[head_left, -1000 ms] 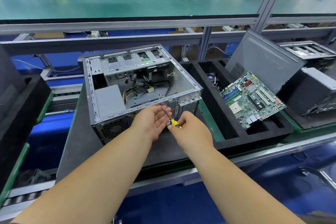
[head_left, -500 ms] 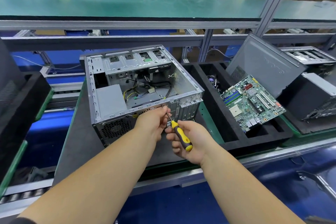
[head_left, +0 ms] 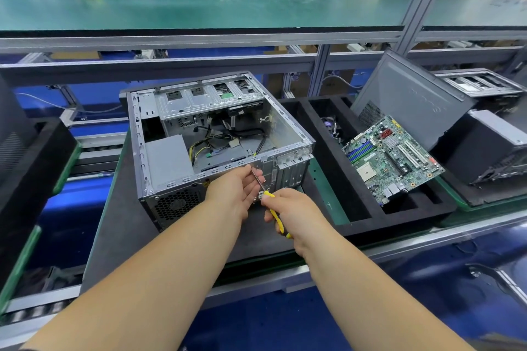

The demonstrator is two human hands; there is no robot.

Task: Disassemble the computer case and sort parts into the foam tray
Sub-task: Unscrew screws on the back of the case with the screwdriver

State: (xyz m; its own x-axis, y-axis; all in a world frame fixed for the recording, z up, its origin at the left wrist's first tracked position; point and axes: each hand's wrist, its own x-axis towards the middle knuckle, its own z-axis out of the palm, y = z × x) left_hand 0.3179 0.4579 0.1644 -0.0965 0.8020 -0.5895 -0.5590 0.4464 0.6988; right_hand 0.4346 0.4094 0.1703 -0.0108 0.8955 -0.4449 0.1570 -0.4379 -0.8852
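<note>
1. Computer case (head_left: 199, 137) lies open-side up on the grey table (head_left: 119, 225), its power supply (head_left: 168, 157) and loose cables (head_left: 222, 142) visible inside.
2. Right hand (head_left: 293, 211) grips the yellow-handled screwdriver (head_left: 273, 208), whose shaft angles up to the case's near rear edge.
3. Left hand (head_left: 236, 191), fingers loosely extended, rests against the shaft near the tip.
4. Black foam tray (head_left: 356, 208) sits just right of the case, holding a green motherboard (head_left: 390, 157) tilted across its compartments.
5. Grey side panel (head_left: 413, 105) leans upright behind the motherboard.
</note>
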